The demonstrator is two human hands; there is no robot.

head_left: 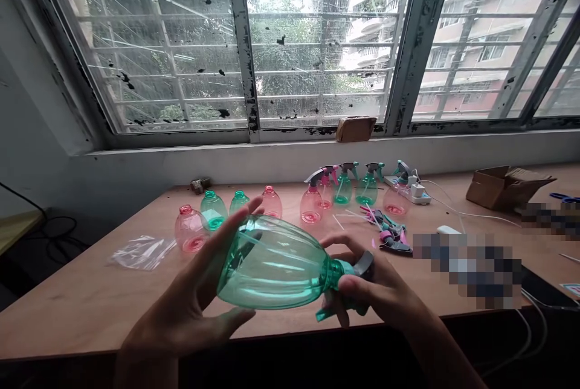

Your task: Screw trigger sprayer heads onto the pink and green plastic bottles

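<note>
A clear green spray bottle lies tilted on its side in the air above the table's front part, its base to the left. My left hand cups the base end, fingers behind it and thumb stretched along the underside. At the neck, my right hand has its fingers wrapped around the grey and green spray head, which sits on the bottle's mouth. Behind are headless bottles: a pink bottle, a green bottle, another green bottle and a pink one partly hidden.
Several bottles with spray heads, including a pink one, stand near the wall. Loose spray heads and straws lie in a pile. A plastic bag is at left; a power strip and cardboard box are at right.
</note>
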